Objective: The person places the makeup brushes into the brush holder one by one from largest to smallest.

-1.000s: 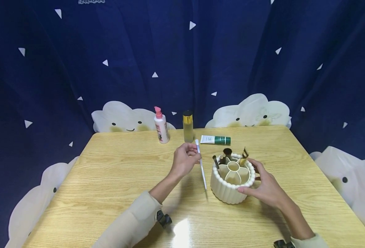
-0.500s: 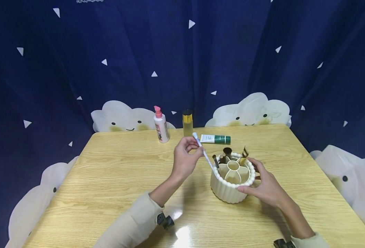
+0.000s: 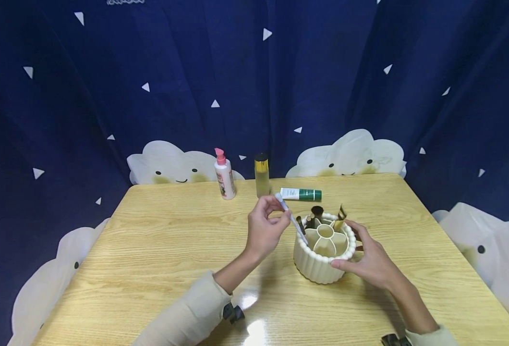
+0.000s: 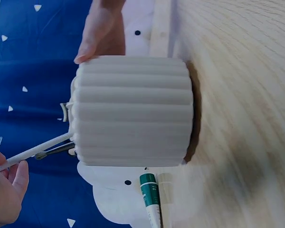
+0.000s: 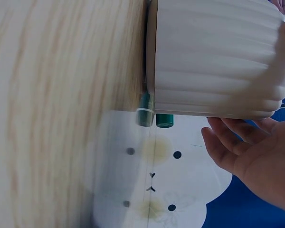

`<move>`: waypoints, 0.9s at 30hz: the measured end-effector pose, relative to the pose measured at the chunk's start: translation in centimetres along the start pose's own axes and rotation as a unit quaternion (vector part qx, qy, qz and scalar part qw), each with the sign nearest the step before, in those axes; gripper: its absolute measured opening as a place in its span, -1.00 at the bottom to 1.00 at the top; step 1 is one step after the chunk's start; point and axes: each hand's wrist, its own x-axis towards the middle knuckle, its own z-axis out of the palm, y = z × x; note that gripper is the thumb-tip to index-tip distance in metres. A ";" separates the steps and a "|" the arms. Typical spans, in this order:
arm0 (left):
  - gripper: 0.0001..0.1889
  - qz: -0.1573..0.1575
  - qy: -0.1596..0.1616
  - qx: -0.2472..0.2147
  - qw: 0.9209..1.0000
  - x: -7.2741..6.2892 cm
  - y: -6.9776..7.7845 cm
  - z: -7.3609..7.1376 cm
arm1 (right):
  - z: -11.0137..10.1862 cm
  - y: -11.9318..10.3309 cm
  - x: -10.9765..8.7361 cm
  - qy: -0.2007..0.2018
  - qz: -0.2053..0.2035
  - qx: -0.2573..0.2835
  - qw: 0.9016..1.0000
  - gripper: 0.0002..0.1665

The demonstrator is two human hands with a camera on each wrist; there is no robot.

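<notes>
My left hand [image 3: 265,229] pinches a slim white makeup brush [image 3: 295,225] near its thicker upper end. The brush slants down to the right, its thin lower end just inside the left rim of a cream, ribbed brush holder [image 3: 317,270]. Curved walls divide that round holder into petal-shaped compartments. A few dark-headed brushes [image 3: 317,211] stand in its back compartments, and a gold-handled brush [image 3: 340,222] leans at the right back. Round the holder's right side my right hand [image 3: 373,262] grips it, thumb at the front rim. In the left wrist view, the white brush [image 4: 35,149] meets the beaded rim.
Behind the hands stand a white pump bottle [image 3: 225,180] with a pink top and a clear bottle [image 3: 262,180] with a gold and black cap. A green-and-white tube [image 3: 300,194] lies beside them. The wooden table [image 3: 159,240] ends at a dark blue curtain [image 3: 220,72].
My left hand has moved right with the white brush, tilting it so its lower end goes from beside the holder to inside its left rim. The right hand and the holder stay put.
</notes>
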 end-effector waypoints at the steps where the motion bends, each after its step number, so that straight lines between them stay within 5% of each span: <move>1: -0.76 0.003 -0.005 0.004 1.000 -0.1 -0.1 0.0 | 0.0 0.0 0.0 0.000 -0.001 -0.001 1.000 0.22; 10: -0.82 -0.021 -0.039 0.036 0.998 -1.2 -0.9 0.5 | 0.0 0.0 0.0 0.000 0.003 0.000 1.000 0.22; 15: -0.87 0.018 -0.055 0.074 0.996 -2.1 0.8 0.9 | 0.0 -0.1 0.0 0.001 -0.002 -0.002 1.000 0.22; 22: -0.88 0.070 -0.059 0.124 0.988 -2.3 -2.5 1.1 | 0.0 -0.4 -0.1 0.003 -0.003 -0.005 1.000 0.21; 27: -0.87 0.073 -0.066 0.186 0.978 -2.6 -3.0 1.3 | 0.0 -0.4 -0.1 0.004 -0.003 -0.003 1.000 0.21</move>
